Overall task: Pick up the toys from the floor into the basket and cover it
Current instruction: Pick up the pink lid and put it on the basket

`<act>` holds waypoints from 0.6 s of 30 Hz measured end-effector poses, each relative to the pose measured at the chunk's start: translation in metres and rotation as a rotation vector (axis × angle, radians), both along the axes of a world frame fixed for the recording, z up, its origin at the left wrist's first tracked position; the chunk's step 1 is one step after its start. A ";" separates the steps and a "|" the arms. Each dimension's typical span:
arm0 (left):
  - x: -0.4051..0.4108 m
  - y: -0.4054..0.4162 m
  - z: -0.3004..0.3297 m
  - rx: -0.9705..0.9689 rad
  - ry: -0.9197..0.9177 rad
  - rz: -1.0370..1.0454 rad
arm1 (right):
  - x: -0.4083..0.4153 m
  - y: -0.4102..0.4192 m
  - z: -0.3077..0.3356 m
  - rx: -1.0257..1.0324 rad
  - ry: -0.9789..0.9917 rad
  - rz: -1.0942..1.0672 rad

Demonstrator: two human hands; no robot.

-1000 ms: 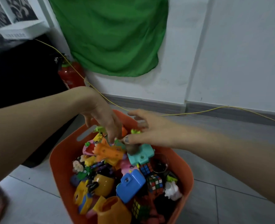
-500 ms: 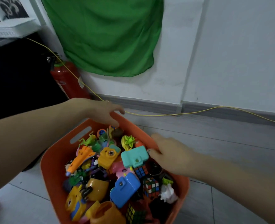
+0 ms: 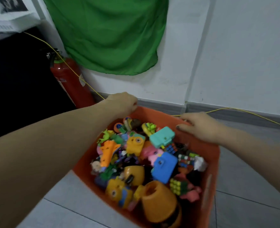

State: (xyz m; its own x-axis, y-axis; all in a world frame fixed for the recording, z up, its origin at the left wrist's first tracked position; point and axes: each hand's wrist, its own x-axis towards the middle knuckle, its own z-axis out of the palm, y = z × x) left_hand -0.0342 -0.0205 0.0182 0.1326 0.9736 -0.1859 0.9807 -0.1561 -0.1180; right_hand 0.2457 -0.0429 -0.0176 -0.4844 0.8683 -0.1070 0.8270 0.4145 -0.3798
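Basket [image 3: 206,191]: orange plastic, set on the grey tiled floor [image 3: 251,186] near the wall; its far rim is held at both corners, a hold judged to suit steadying, dragging or lifting.
Toys [image 3: 144,162]: heaped inside to about rim height; a teal block [image 3: 162,137], a blue block [image 3: 165,167], an orange plane [image 3: 108,151] and small puzzle cubes are seen among them. No toy is seen on the visible floor.
Cover: no lid is seen in view; the basket is open on top, so the covering step is judged not yet done.
Left hand [image 3: 122,102]: closed over the far-left corner of the rim, fingers curled down and knuckles up; the fingertips are hidden behind the rim, so the depth of the grip cannot be told.
Right hand [image 3: 200,125]: laid on the far-right corner of the rim, fingers together and bent over the edge, thumb pointed inward along the orange wall; nothing else is held.
Arms: both are stretched forward and down, the left forearm passing over the basket's left side, the right coming in from the lower right.
Surroundings: a red extinguisher [image 3: 70,81] stands just behind the left hand, a green cloth [image 3: 106,33] hangs on the wall, and a yellow cable [image 3: 251,112] runs along the skirting.
Stage: collection is judged finished or nearly so; the cover is what remains.
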 end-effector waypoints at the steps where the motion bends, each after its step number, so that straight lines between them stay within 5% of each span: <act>1: 0.005 0.001 0.000 0.022 -0.043 0.024 | 0.005 0.009 0.000 -0.008 -0.013 -0.043; 6: 0.001 -0.008 0.015 0.012 -0.189 0.046 | -0.006 0.036 0.023 -0.179 0.205 -0.212; 11: -0.063 -0.048 0.020 -0.027 -0.253 0.245 | -0.111 0.013 0.052 -0.047 0.563 -0.176; 18: -0.182 -0.154 0.005 -0.213 -0.205 0.715 | -0.251 -0.081 0.047 -0.076 0.387 0.317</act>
